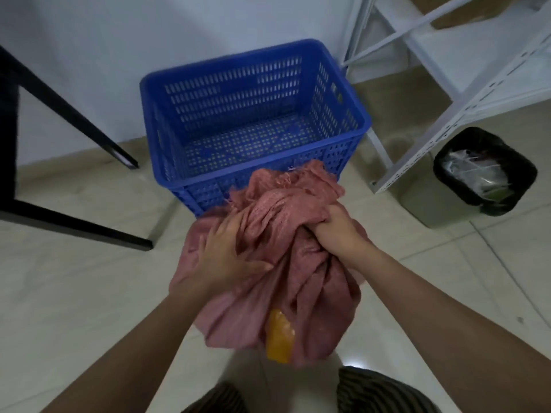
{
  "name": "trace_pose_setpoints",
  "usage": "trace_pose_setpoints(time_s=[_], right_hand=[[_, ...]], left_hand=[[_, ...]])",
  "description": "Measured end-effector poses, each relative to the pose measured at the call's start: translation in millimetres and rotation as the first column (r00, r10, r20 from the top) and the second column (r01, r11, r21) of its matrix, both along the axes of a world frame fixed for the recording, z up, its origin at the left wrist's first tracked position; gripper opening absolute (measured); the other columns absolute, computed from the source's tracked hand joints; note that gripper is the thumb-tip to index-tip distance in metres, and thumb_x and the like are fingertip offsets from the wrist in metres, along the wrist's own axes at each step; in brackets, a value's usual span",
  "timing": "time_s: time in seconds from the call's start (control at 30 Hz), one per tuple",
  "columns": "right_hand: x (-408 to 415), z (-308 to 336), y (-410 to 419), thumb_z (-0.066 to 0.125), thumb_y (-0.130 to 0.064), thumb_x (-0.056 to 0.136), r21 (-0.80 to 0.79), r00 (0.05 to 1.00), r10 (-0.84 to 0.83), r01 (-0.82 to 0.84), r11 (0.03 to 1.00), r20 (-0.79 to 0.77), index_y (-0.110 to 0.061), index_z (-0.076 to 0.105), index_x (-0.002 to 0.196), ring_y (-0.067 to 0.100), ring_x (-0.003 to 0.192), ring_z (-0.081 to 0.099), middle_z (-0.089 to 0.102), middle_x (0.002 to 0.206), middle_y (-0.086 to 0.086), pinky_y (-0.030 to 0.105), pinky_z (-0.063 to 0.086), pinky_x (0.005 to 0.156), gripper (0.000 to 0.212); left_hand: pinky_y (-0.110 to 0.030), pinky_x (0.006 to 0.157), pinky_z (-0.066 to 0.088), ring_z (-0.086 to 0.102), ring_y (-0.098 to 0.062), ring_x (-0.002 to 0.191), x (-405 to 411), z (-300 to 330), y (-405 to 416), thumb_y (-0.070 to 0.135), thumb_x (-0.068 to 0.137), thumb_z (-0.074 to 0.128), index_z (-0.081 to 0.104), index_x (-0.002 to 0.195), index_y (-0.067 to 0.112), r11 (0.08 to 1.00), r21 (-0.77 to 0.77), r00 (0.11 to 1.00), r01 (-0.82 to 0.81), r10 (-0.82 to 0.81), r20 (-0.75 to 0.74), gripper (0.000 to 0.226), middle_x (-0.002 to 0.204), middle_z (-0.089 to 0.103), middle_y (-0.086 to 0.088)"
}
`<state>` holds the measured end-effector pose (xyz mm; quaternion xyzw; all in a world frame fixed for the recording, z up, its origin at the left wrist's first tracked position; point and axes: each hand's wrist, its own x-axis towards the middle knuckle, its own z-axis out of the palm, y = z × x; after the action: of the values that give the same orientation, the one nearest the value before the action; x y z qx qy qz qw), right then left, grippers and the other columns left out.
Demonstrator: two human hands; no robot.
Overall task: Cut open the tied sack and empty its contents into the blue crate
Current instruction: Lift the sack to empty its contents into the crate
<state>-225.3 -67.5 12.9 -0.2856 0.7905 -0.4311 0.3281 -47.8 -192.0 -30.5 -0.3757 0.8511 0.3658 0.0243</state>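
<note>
From the head camera, you had both hands on the sack (286, 263), a pink woven bag bunched up in front of you, just on the near side of the crate (253, 126). Your left hand (223, 251) lay spread on the sack's left side, fingers splayed and pressing into the cloth, not closed round anything. Your right hand (337, 225) was clenched in a fist on a gathered fold of the sack near its top. The frayed mouth of the sack pointed toward the crate and overlapped its near wall. Something orange (278, 338) showed at the sack's near end; what it was could not be told. The crate stood on the tiled floor (74, 293) against the wall, nothing visible inside. To your right stood a bin (483, 171) with a black liner, beside a white rack (465, 93); dark legs (65, 108) of some furniture stood to your left.
</note>
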Motion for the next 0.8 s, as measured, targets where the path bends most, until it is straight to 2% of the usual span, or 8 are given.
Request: trace_pose_setpoints(time_s=[0.13, 0.27, 0.33, 0.4, 0.53, 0.6, 0.7, 0.8], right_hand=[[4, 63, 1, 0.057, -0.006, 0.092, 0.029, 0.999, 0.050, -0.050, 0.998, 0.001, 0.009, 0.069, 0.095, -0.005, 0.054, 0.045, 0.061, 0.092, 0.002, -0.002, 0.034, 0.053, 0.019], [1, 119, -6, 0.060, -0.004, 0.091, -0.001, 0.999, 0.011, -0.011, 1.000, 0.031, 0.007, 0.068, 0.106, -0.002, 0.085, 0.057, 0.068, 0.112, 0.014, -0.005, 0.036, 0.061, 0.021], [0, 142, -12, 0.061, -0.006, 0.090, -0.005, 0.999, -0.007, 0.008, 1.000, 0.052, 0.004, 0.068, 0.108, -0.009, 0.077, 0.057, 0.068, 0.113, 0.013, -0.004, 0.038, 0.065, 0.021], [-3, 164, -19, 0.062, -0.009, 0.090, -0.008, 0.998, -0.011, 0.012, 1.000, 0.067, 0.001, 0.069, 0.107, -0.021, 0.060, 0.052, 0.066, 0.103, 0.000, -0.005, 0.037, 0.060, 0.021], [-17, 197, -42, 0.064, -0.018, 0.089, -0.045, 0.996, -0.069, 0.072, 0.996, 0.053, -0.013, 0.068, 0.111, 0.003, 0.093, 0.063, 0.067, 0.104, -0.002, 0.006, 0.047, 0.077, 0.022], [-33, 202, -58, 0.063, -0.020, 0.090, -0.035, 0.996, -0.085, 0.085, 0.996, -0.005, -0.014, 0.066, 0.116, 0.012, 0.108, 0.059, 0.066, 0.109, -0.002, 0.018, 0.045, 0.088, 0.027], [-60, 205, -90, 0.058, -0.026, 0.093, 0.041, 0.995, -0.017, 0.021, 0.999, -0.103, -0.013, 0.060, 0.127, 0.006, 0.112, 0.047, 0.060, 0.128, 0.004, 0.012, 0.032, 0.089, 0.036], [-80, 202, -132, 0.056, -0.033, 0.093, 0.111, 0.999, 0.032, -0.028, 0.993, -0.033, -0.016, 0.058, 0.128, 0.017, 0.122, 0.052, 0.058, 0.133, 0.006, 0.022, 0.037, 0.097, 0.039]], left_hand=[[-0.053, 0.115, 0.022, 0.020, -0.027, 0.145, 14, 48, 6, 0.093, 0.022, 0.059, 0.011, 0.150, 0.034, 0.987, 0.074, 0.990, -0.140, 0.140, -0.006, 0.149, 0.158, 0.022, 0.002], [-0.054, 0.116, 0.015, 0.006, -0.032, 0.147, 26, 108, 19, 0.068, 0.024, 0.084, -0.007, 0.151, 0.026, 0.938, 0.141, 0.925, -0.316, 0.272, 0.263, 0.162, 0.161, 0.000, -0.006], [-0.056, 0.111, 0.025, 0.026, -0.039, 0.140, 35, 124, 22, 0.065, 0.041, 0.081, 0.017, 0.148, 0.019, 0.931, 0.142, 0.895, -0.336, 0.268, 0.358, 0.132, 0.154, 0.023, -0.013], [-0.050, 0.099, 0.042, 0.052, -0.038, 0.119, 38, 142, 21, 0.065, 0.055, 0.059, 0.049, 0.126, 0.014, 0.931, 0.207, 0.941, -0.300, 0.252, 0.226, 0.088, 0.127, 0.056, -0.016], [-0.039, 0.080, 0.044, 0.060, -0.037, 0.100, 23, 181, 8, 0.015, 0.084, 0.055, 0.052, 0.110, 0.006, 0.966, 0.083, 0.965, -0.246, 0.235, 0.119, 0.028, 0.107, 0.063, -0.019], [-0.043, 0.077, 0.044, 0.059, -0.040, 0.094, 13, 194, -4, 0.002, 0.081, 0.050, 0.048, 0.102, 0.004, 0.972, 0.008, 0.971, -0.235, 0.234, 0.055, 0.021, 0.099, 0.062, -0.021], [-0.044, 0.080, 0.044, 0.057, -0.038, 0.094, -6, 203, -22, -0.006, 0.077, 0.048, 0.051, 0.112, 0.001, 0.956, 0.006, 0.955, -0.294, 0.294, -0.036, 0.036, 0.100, 0.062, -0.020], [-0.039, 0.081, 0.044, 0.058, -0.036, 0.098, -24, 206, -44, -0.005, 0.076, 0.045, 0.053, 0.115, 0.003, 0.911, 0.068, 0.909, -0.407, 0.411, -0.070, 0.041, 0.105, 0.064, -0.019]])
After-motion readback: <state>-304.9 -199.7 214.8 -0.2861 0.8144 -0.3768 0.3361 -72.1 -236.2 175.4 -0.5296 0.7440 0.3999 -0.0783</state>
